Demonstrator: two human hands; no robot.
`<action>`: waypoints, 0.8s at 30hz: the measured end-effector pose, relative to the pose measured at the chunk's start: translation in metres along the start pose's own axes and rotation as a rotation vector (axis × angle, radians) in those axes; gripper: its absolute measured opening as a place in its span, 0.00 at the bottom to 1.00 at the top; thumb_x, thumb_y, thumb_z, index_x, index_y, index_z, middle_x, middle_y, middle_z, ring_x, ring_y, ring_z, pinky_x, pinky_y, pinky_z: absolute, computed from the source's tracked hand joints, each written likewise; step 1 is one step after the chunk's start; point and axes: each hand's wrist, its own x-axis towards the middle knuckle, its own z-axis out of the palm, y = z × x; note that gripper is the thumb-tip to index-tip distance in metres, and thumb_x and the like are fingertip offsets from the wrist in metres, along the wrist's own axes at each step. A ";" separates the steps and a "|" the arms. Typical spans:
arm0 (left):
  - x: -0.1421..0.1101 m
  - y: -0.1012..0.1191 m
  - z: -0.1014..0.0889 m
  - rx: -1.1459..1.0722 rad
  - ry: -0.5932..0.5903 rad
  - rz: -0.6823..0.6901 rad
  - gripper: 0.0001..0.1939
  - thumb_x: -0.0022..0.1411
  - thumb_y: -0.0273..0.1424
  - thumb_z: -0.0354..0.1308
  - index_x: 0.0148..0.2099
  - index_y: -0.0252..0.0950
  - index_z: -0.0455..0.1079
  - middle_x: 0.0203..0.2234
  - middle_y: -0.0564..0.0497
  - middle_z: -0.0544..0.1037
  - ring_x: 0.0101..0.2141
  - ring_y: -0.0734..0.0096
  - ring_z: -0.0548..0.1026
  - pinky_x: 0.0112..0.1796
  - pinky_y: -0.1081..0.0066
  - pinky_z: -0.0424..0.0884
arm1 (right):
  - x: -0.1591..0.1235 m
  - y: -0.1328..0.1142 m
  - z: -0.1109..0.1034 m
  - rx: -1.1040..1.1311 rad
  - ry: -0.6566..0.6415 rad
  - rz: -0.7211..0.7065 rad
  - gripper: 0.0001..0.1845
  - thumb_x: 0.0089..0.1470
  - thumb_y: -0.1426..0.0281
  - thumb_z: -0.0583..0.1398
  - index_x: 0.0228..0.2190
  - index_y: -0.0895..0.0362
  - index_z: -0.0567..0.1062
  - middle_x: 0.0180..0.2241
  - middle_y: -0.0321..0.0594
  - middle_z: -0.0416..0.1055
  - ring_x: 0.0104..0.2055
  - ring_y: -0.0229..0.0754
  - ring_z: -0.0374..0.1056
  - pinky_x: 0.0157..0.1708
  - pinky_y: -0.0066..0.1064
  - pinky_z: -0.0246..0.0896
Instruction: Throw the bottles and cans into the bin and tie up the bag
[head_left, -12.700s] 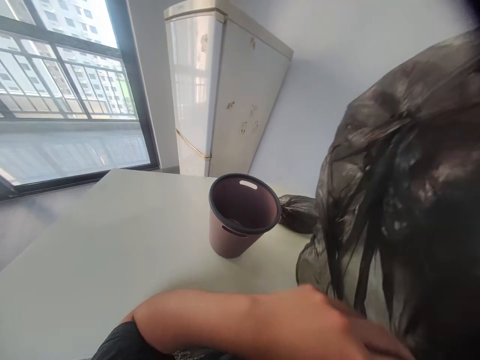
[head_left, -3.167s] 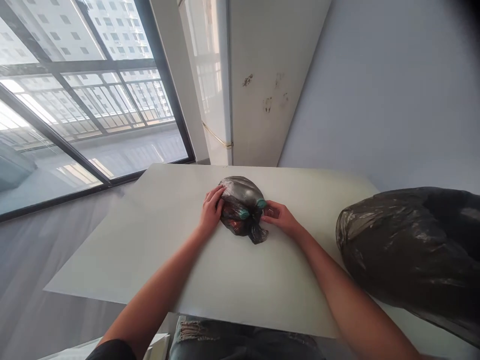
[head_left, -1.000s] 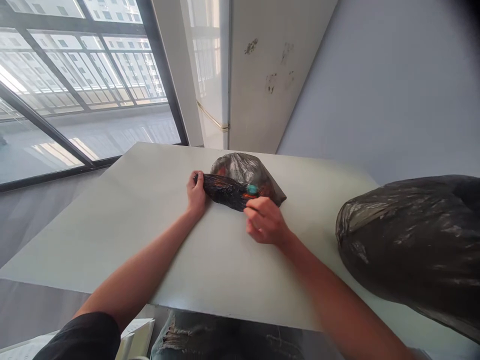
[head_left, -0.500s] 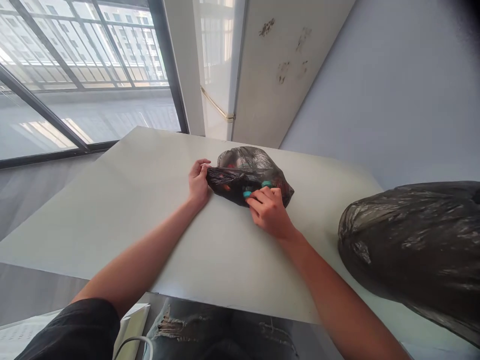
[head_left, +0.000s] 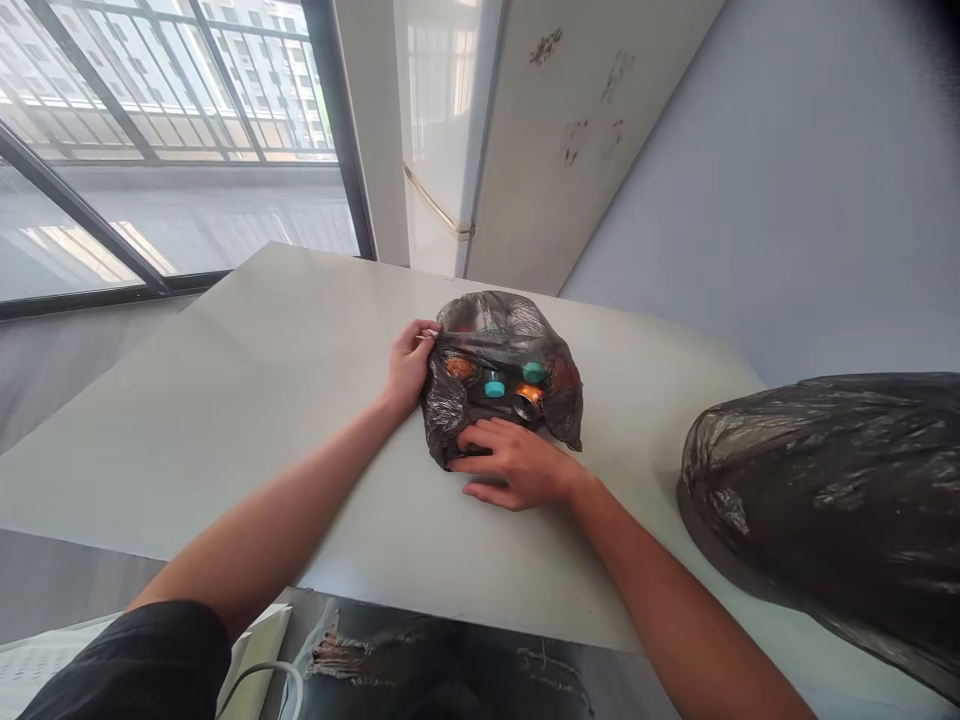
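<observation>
A thin black plastic bag [head_left: 448,405] lies on the table with its mouth open towards me. Inside show two turquoise bottle caps, a near one [head_left: 494,385] and a farther one [head_left: 533,372], an orange drink can [head_left: 529,397] with its metal end facing me, and an orange-brown item [head_left: 459,367] that I cannot make out. My left hand [head_left: 409,365] is closed on the bag's left edge, thumb and fingers pinching the film. At the bag's near edge, my right hand [head_left: 517,465] rests palm down with fingers stretched and thumb apart, its fingertips touching the film.
A large, full black plastic bag [head_left: 832,490] stands on the right of the pale table [head_left: 315,400]. Behind the table are a white cabinet [head_left: 442,130] and a grey wall [head_left: 787,200]. Sliding glass doors [head_left: 172,150] are at the left. A cable [head_left: 281,668] hangs by my legs.
My right hand has moved off the turquoise cap, down towards me, and its fingers have spread. The bag's near edge has come down, so its mouth gapes wider and the can shows.
</observation>
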 end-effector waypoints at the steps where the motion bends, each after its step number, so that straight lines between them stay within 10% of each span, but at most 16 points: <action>1: 0.001 -0.001 0.000 -0.016 -0.002 -0.014 0.06 0.60 0.28 0.61 0.41 0.40 0.77 0.28 0.55 0.67 0.30 0.71 0.65 0.32 0.72 0.62 | 0.000 0.002 0.001 -0.001 0.042 -0.008 0.14 0.69 0.61 0.61 0.48 0.54 0.81 0.46 0.46 0.75 0.43 0.46 0.68 0.48 0.39 0.63; 8: 0.002 -0.005 -0.001 -0.011 0.010 -0.057 0.06 0.60 0.29 0.61 0.41 0.39 0.75 0.27 0.55 0.66 0.29 0.72 0.64 0.32 0.73 0.60 | 0.000 0.013 0.006 -0.260 0.400 0.214 0.08 0.69 0.72 0.59 0.39 0.58 0.80 0.34 0.44 0.77 0.37 0.44 0.66 0.39 0.38 0.57; 24: 0.001 -0.002 0.000 -0.005 0.012 -0.051 0.02 0.60 0.29 0.61 0.34 0.39 0.70 0.26 0.55 0.65 0.29 0.71 0.63 0.32 0.72 0.60 | 0.002 0.013 0.005 -0.473 0.371 0.567 0.14 0.70 0.67 0.61 0.55 0.55 0.79 0.48 0.45 0.79 0.48 0.50 0.67 0.45 0.45 0.49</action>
